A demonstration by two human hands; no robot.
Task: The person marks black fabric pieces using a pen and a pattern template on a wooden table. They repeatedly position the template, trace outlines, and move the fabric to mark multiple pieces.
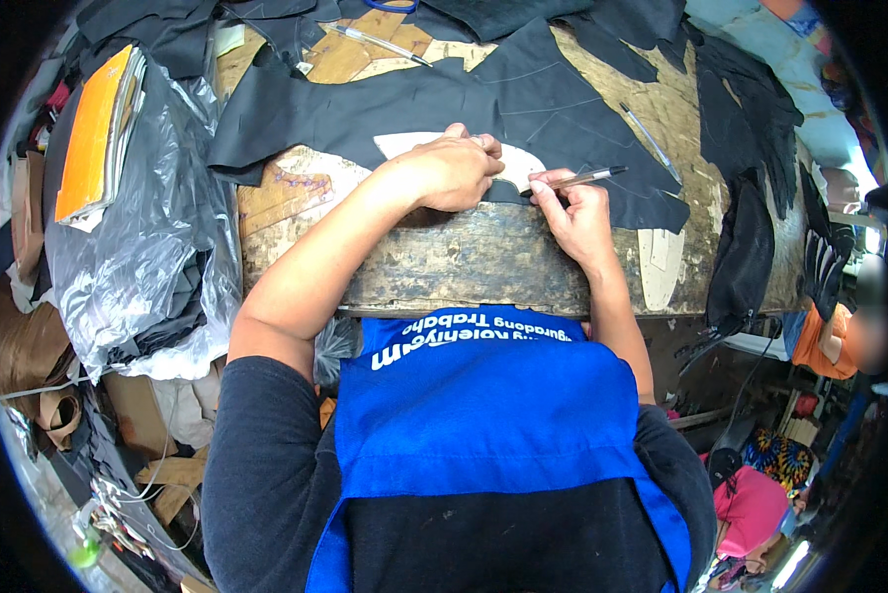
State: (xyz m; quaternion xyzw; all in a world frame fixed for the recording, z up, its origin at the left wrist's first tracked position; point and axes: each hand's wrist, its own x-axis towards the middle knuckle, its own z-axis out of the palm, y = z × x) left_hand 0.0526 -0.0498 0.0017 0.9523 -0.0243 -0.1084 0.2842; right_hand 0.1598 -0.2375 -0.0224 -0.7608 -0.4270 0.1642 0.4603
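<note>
A white pattern piece [521, 164] with curved edges lies on a sheet of black leather-like material [365, 111] on the worn wooden table. My left hand [454, 170], fingers bent and drawn together, presses down on the pattern piece and covers its middle. In my right hand [575, 210] a clear-barrelled pen [600, 175] is pinched between thumb and fingers. Its dark point, aimed left, is at the pattern's right edge. Faint lines run across the black material further right.
A second pen [652, 145] lies on the black sheet's right side, another pen [380, 44] at the back. Cream pattern pieces [659, 267] sit near the table's front edge. Left stands a plastic-wrapped pile [147, 287] with an orange-covered book [95, 133]. Black scraps [746, 128] hang at the right.
</note>
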